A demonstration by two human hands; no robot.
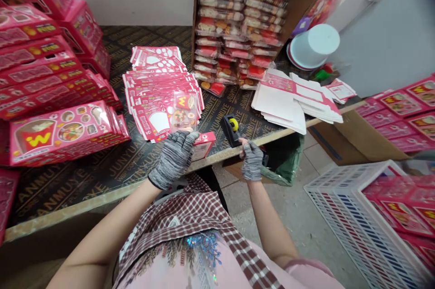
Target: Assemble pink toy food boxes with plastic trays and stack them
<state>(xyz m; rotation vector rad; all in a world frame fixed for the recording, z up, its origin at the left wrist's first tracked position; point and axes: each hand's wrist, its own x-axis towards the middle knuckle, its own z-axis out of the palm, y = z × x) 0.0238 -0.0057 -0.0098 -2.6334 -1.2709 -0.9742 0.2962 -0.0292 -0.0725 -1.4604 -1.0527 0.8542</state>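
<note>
Grey knit gloves cover both of the person's hands from where I stand, the fingertips bare on the right. Their left hand (pixel 175 158) is closed around a small pink box (pixel 203 146) at the front edge of the bench (pixel 112 180). Their right hand (pixel 252 161) is curled, forefinger reaching to the near end of a black tape dispenser (pixel 230 131) with a yellow hub; I can't tell whether it pinches any tape. Just beyond the box, a clear packet (pixel 185 110) lies on fanned pink cartons (pixel 149 103). Filled boxes (pixel 57 132) are piled to the left, white-backed cartons (pixel 280 105) spread to the right, and bagged pieces (pixel 234 40) stand stacked behind.
</note>
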